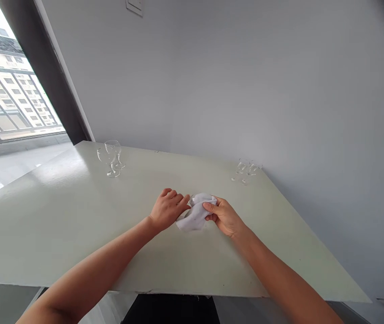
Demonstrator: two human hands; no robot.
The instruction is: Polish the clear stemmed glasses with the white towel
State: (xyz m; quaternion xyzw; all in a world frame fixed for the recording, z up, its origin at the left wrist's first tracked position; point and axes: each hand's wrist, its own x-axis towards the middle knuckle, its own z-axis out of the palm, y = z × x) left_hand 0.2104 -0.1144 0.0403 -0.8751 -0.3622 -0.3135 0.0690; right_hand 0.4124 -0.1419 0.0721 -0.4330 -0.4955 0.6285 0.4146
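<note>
Over the middle of the table, my right hand (225, 218) grips a white cloth (197, 216) between thumb and fingers. The cloth is bunched around a clear glass (191, 200), of which only a small part shows at the cloth's left side. My left hand (169, 208) is closed on the glass from the left, its fingers curled and its thumb near the cloth. Most of the glass is hidden by the cloth and fingers, so its full shape cannot be made out.
Two clear stemmed glasses (113, 173) stand upright at the table's far left. Small clear glasses (242, 166) stand near the far right corner. The pale table (138, 265) meets a grey wall (246, 81) behind. A window (13, 85) is at the left.
</note>
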